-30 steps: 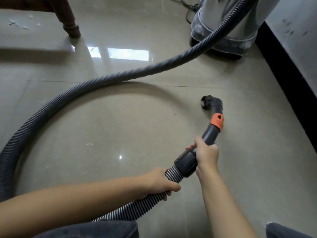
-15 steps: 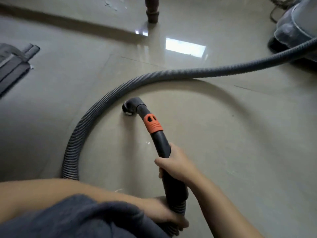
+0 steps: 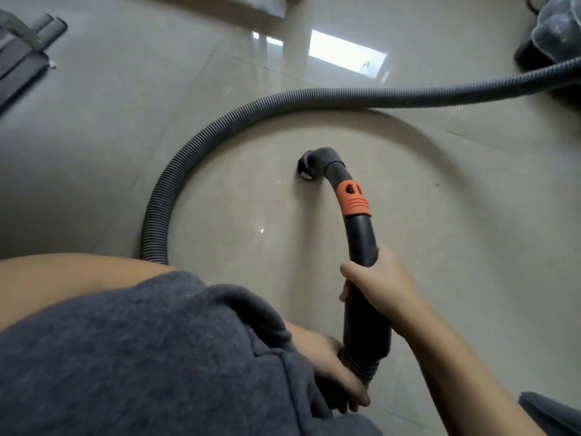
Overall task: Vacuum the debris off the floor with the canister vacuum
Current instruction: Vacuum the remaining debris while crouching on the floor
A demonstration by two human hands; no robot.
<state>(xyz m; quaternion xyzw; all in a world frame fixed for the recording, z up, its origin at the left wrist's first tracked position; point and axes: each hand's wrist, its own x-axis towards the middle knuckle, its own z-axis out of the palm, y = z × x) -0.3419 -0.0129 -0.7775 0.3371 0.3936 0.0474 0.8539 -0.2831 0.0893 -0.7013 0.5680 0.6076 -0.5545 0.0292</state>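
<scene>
**Grey hose looped around the nozzle: a snag in waiting**

Grey corrugated hose (image 3: 201, 133) lies on the tiled floor (image 3: 471, 215) in a wide arc, running from the canister vacuum (image 3: 556, 29) at the floor's far right corner, round the left, and back under the person's knee. Inside that arc the nozzle (image 3: 309, 165) sits mouth-down on the tile, something pale just under its lip; what it is cannot be made out. An orange collar (image 3: 352, 199) rings the curved wand (image 3: 361, 243).

The right hand (image 3: 374, 284) is wrapped around the wand mid-length. The left hand (image 3: 330, 369) grips the ribbed hose end below it, fingers curled, partly hidden by grey trousers (image 3: 141, 357).

Risks, as judged from here: a long sweep leftward would likely run the nozzle into the hose loop, and pulling forward could drag the canister or kink the hose. Spare attachments (image 3: 22, 55) lie by the far left edge, well apart.
</scene>
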